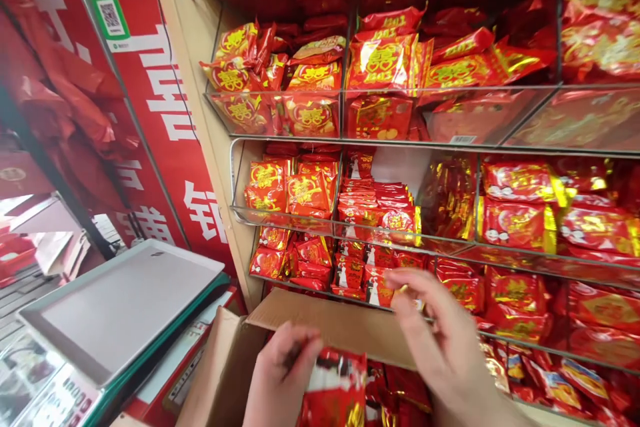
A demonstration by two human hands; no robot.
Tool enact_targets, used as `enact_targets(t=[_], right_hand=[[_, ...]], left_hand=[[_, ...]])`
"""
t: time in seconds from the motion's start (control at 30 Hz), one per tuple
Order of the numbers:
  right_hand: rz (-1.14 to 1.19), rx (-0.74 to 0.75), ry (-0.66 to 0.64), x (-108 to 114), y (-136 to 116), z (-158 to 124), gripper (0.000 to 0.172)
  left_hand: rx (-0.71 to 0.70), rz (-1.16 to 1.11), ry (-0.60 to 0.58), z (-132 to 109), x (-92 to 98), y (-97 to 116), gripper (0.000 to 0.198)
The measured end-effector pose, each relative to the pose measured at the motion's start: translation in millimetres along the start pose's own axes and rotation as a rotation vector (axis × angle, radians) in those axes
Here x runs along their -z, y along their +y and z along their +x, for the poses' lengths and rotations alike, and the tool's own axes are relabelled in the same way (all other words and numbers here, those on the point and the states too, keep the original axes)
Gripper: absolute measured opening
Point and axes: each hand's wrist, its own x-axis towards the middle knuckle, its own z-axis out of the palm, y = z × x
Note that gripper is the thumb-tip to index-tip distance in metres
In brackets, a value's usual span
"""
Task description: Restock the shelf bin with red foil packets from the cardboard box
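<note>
At the bottom of the view my left hand (285, 373) is closed, its thumb and fingers pinched at the upper edge of a red packet (334, 397) with a white and black print. Behind the packet lies an open cardboard box (330, 323) with more red, glossy packets (400, 390) inside. My right hand (443, 340) is raised over the box's right side, thumb and index finger a little apart, and I see nothing held between them. Just past its fingertips, red packets (377, 285) fill a low shelf compartment.
Clear-fronted shelves (280, 220) hold several rows of red and gold packets. A stack of red packets (380, 203) stands in the middle row. To the left are a grey tray-like panel (125, 307), a wooden shelf side (200, 93) and a red banner (150, 127) with a green QR sign (109, 17).
</note>
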Motion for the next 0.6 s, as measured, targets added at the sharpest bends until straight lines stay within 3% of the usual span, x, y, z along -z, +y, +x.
enact_targets(t=[0.03, 0.1, 0.2, 0.27, 0.33, 0.4, 0.6], right_hand=[[0.053, -0.149, -0.062, -10.0, -2.3, -18.1, 0.030], [0.174, -0.373, -0.141, -28.2, -0.1, -42.2, 0.032], [0.260, -0.511, -0.110, -42.7, 10.3, -50.8, 0.029], [0.232, -0.519, -0.056, -42.7, 14.5, -47.6, 0.032], [0.181, -0.513, -0.023, -39.7, 15.4, -44.6, 0.031], [0.118, -0.503, -0.009, -38.3, 15.5, -44.9, 0.029], [-0.015, -0.353, 0.051, -46.3, 25.6, -57.6, 0.023]], left_hand=[[-0.018, -0.054, 0.066, 6.7, -4.1, 8.0, 0.014], [-0.062, -0.183, 0.110, 16.2, -15.5, 21.1, 0.010], [-0.087, -0.330, 0.121, 19.6, -33.4, 31.3, 0.013], [-0.097, -0.303, 0.118, 18.1, -41.0, 32.1, 0.017], [-0.121, -0.144, 0.069, 16.3, -44.0, 29.7, 0.011], [-0.157, 0.043, 0.026, 15.0, -43.8, 25.4, 0.020], [-0.254, 0.210, 0.081, 11.4, -40.1, 11.2, 0.027]])
